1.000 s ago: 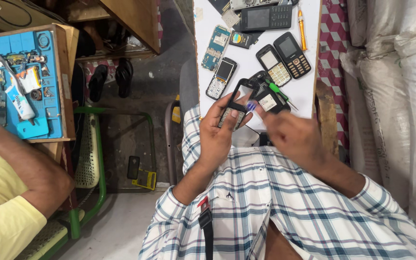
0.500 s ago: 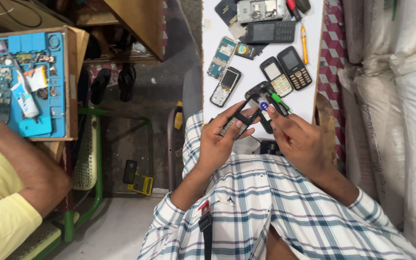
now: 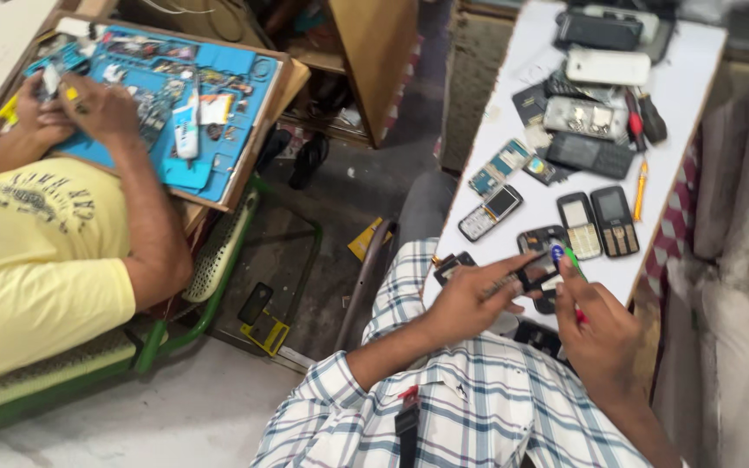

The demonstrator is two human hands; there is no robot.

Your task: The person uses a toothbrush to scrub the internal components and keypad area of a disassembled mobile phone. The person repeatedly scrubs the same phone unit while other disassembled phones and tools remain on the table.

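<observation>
My left hand (image 3: 472, 297) grips a small dark phone body (image 3: 535, 270) just above the near end of a white table (image 3: 695, 87). My right hand (image 3: 598, 329) holds a screwdriver with a green and red handle (image 3: 573, 277), its tip at the phone. Both sleeves are plaid. Two keypad phones (image 3: 598, 224) lie side by side just beyond my hands, and a silver phone (image 3: 491, 212) lies to their left. A dark phone piece (image 3: 454, 264) rests beside my left hand.
Farther up the table lie several phones, circuit boards (image 3: 500, 166), a white phone (image 3: 608, 67), a yellow pen (image 3: 641, 191) and a red-handled tool (image 3: 633, 117). At left a person in a yellow shirt (image 3: 36, 251) works over a blue mat (image 3: 218, 113) crowded with small parts.
The view has swung so the person at left and the blue mat fill more of it. My hands stay together on the phone and screwdriver, now lower right.
</observation>
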